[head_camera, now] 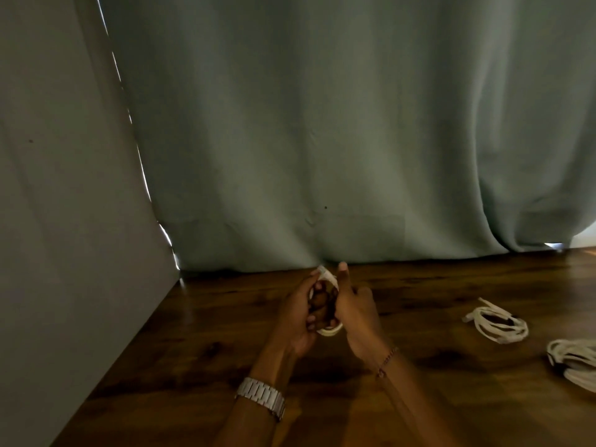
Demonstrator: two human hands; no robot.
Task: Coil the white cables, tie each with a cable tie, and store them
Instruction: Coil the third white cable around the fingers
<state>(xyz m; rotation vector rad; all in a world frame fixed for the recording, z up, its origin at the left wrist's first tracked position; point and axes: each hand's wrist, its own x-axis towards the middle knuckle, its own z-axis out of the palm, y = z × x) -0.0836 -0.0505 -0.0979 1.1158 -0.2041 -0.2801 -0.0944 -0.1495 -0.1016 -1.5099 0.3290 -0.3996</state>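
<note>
A small coil of white cable [329, 330] is held between both hands above the dark wooden table [206, 343]. My left hand [298, 312] grips its left side, fingers curled through the loop. My right hand [353, 309] holds the right side, thumb pointing up, with a white cable end sticking out at the top between the two thumbs. Most of the coil is hidden by the fingers. A second coiled white cable [498, 324] lies on the table to the right, with a dark tie across it. A third white bundle [577, 361] lies at the right edge.
A green curtain [322, 140] hangs along the table's far edge. A plain wall [64, 221] bounds the table on the left. A metal watch is on the left wrist and a bracelet on the right.
</note>
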